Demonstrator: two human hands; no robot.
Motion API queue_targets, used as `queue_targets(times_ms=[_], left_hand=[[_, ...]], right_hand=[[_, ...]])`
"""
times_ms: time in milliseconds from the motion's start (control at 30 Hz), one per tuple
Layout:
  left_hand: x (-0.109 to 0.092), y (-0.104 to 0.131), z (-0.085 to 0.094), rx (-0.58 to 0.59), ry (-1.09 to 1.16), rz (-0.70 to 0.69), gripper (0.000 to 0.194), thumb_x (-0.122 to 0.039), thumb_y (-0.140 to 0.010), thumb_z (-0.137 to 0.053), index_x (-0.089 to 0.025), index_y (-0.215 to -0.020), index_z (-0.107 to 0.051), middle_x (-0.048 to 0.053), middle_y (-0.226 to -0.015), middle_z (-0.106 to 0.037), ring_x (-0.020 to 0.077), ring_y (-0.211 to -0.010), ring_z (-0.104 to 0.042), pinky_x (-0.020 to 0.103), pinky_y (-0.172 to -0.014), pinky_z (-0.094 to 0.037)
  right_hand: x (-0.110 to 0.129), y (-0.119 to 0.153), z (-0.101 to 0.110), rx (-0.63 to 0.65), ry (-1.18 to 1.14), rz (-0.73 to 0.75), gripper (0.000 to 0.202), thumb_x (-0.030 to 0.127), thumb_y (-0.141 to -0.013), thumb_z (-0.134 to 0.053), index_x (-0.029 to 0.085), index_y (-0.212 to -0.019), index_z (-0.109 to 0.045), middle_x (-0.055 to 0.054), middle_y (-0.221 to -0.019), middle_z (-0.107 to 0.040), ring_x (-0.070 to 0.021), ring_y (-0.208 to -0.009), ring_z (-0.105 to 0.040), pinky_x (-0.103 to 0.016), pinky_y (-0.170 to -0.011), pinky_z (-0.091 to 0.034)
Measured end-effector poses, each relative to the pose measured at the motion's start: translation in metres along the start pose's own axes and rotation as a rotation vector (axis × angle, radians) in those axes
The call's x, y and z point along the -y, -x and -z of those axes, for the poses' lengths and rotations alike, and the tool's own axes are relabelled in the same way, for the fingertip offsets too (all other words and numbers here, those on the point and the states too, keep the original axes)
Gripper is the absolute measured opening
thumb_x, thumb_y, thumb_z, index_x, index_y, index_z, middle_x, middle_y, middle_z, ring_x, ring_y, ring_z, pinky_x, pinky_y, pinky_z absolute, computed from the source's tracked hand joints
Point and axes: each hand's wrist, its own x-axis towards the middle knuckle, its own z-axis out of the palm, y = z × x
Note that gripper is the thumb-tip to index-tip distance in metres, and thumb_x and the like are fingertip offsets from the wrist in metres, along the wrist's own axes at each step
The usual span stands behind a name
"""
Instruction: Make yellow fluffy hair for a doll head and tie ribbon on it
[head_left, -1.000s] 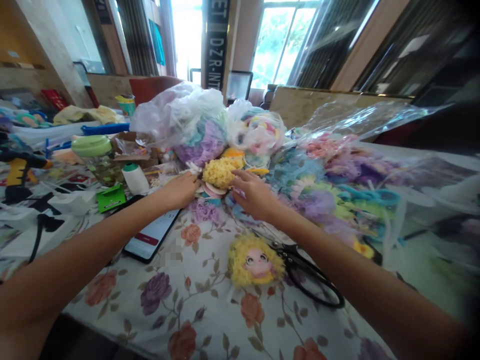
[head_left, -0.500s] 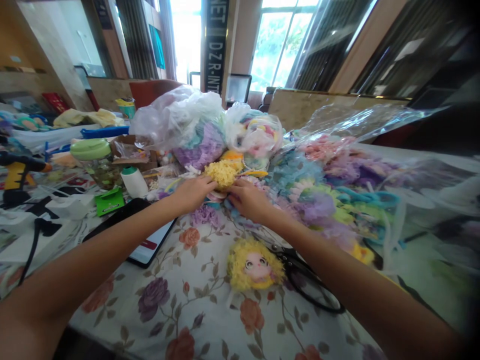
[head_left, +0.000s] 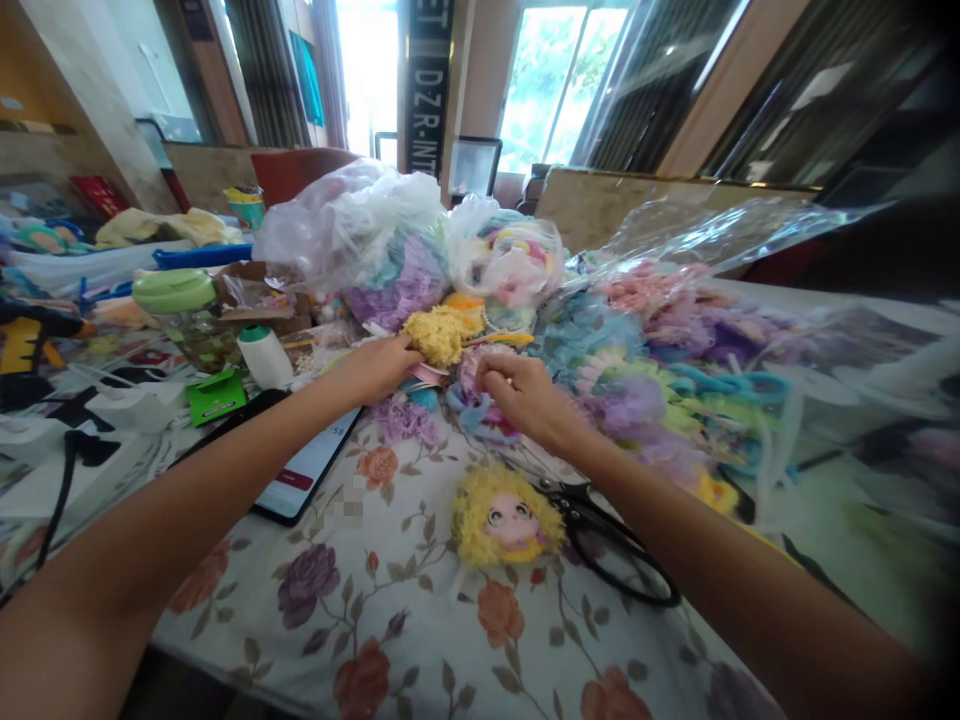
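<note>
A bundle of yellow curly yarn (head_left: 435,337) lies at the front of the soft pile. My left hand (head_left: 384,367) is closed at its lower left side, the fingertips partly hidden by the curls. To the right of the bundle, my right hand (head_left: 519,392) is raised apart from it with the fingers curled in; whatever may be between them is hidden. Below, a doll head (head_left: 511,515) with yellow curly hair lies face up on the flowered cloth (head_left: 390,600). Black-handled scissors (head_left: 622,555) rest beside it, partly under my right forearm.
A phone (head_left: 322,465) lies under my left forearm. To the left are a thread cone (head_left: 264,357), a green-lidded jar (head_left: 176,310), a green packet (head_left: 216,397) and a power strip (head_left: 67,480). Plastic bags (head_left: 360,225) and pastel ruffled pieces (head_left: 630,400) fill the back and right.
My right hand has moved away from the yellow yarn, up and to the right, and its fingers have curled. My left hand stays at the bundle. The view has tilted slightly.
</note>
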Motion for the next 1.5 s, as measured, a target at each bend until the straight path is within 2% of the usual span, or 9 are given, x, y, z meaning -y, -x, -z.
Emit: queue_targets(times_ms=[233,433,600,833,1000,1100,1200,1367,1500], left_hand=[[-0.007,0.001,0.001,-0.053,-0.086,0.032,0.025,-0.025,-0.093,-0.037,-0.014,-0.104,-0.057,0.012,-0.103,-0.060,0.0225,-0.091,-0.061,0.032,-0.078,-0.046],[-0.003,0.001,0.040,-0.122,-0.030,0.170,0.027,-0.029,-0.093,-0.036,-0.013,-0.107,-0.053,0.014,-0.102,-0.063,0.0277,-0.093,-0.062,0.036,-0.076,-0.046],[-0.005,0.008,0.063,-0.312,0.257,0.233,0.023,-0.032,-0.091,-0.040,-0.016,-0.101,-0.054,0.010,-0.094,-0.063,0.0256,-0.090,-0.062,0.040,-0.081,-0.049],[-0.058,0.016,0.040,-0.609,1.335,0.347,0.021,-0.033,-0.085,-0.056,-0.016,-0.097,-0.051,0.006,-0.103,-0.062,0.0181,-0.088,-0.065,0.036,-0.076,-0.059],[-0.116,0.025,0.020,-0.523,1.874,0.387,0.021,-0.028,-0.084,-0.061,-0.014,-0.099,-0.053,0.008,-0.100,-0.066,0.0192,-0.091,-0.067,0.039,-0.084,-0.057],[-0.138,0.031,0.012,-0.400,2.004,0.398,0.017,-0.024,-0.085,-0.061,-0.013,-0.097,-0.057,0.009,-0.100,-0.068,0.0178,-0.086,-0.068,0.037,-0.085,-0.056],[-0.147,0.037,0.007,-0.321,2.061,0.403,0.013,-0.020,-0.086,-0.059,-0.012,-0.096,-0.058,0.008,-0.099,-0.068,0.0157,-0.083,-0.068,0.032,-0.081,-0.058],[-0.142,0.043,0.001,-0.272,2.113,0.469,0.007,-0.016,-0.086,-0.058,-0.010,-0.091,-0.059,0.007,-0.091,-0.069,0.0129,-0.074,-0.068,0.025,-0.070,-0.059],[-0.127,0.045,-0.003,-0.349,1.998,0.585,0.013,-0.021,-0.082,-0.063,-0.010,-0.089,-0.059,0.006,-0.079,-0.069,0.0135,-0.062,-0.068,0.020,-0.055,-0.056]], right_hand=[[0.019,0.050,0.023,0.038,-0.220,-0.127,0.018,0.018,-0.074,-0.035,0.020,-0.058,-0.043,-0.001,-0.060,-0.052,-0.0156,-0.062,-0.050,-0.028,-0.061,-0.038],[0.017,0.096,0.035,-0.021,-0.244,-0.203,0.018,0.019,-0.075,-0.038,0.021,-0.061,-0.048,-0.003,-0.065,-0.058,-0.0178,-0.066,-0.053,-0.030,-0.064,-0.040],[0.015,0.120,0.034,-0.088,-0.351,-0.240,0.019,0.021,-0.074,-0.037,0.022,-0.056,-0.044,-0.003,-0.060,-0.058,-0.0181,-0.059,-0.051,-0.030,-0.058,-0.040],[0.016,0.131,0.025,-0.210,-0.409,-0.238,0.024,0.024,-0.077,-0.042,0.021,-0.055,-0.051,-0.003,-0.060,-0.059,-0.0171,-0.059,-0.053,-0.030,-0.058,-0.042],[0.025,0.127,0.019,-0.368,-0.316,-0.251,0.021,0.036,-0.084,-0.053,0.018,-0.083,-0.063,-0.006,-0.084,-0.068,-0.0196,-0.081,-0.063,-0.033,-0.077,-0.048],[0.026,0.122,0.009,-0.355,-0.251,-0.179,0.050,0.034,-0.077,-0.065,0.020,-0.123,-0.051,-0.012,-0.123,-0.061,-0.0240,-0.113,-0.057,-0.040,-0.097,-0.043],[0.022,0.120,-0.002,-0.262,-0.177,-0.135,0.064,0.026,-0.075,-0.067,0.019,-0.133,-0.041,-0.012,-0.119,-0.062,-0.0245,-0.111,-0.058,-0.042,-0.097,-0.042],[0.015,0.122,0.001,-0.200,-0.078,-0.195,0.013,0.025,-0.084,-0.055,0.018,-0.091,-0.064,-0.002,-0.072,-0.063,-0.0172,-0.070,-0.059,-0.031,-0.071,-0.045],[0.010,0.126,0.017,-0.212,-0.068,-0.133,0.022,0.031,-0.084,-0.058,0.017,-0.069,-0.064,-0.004,-0.078,-0.062,-0.0180,-0.082,-0.057,-0.031,-0.079,-0.042]])
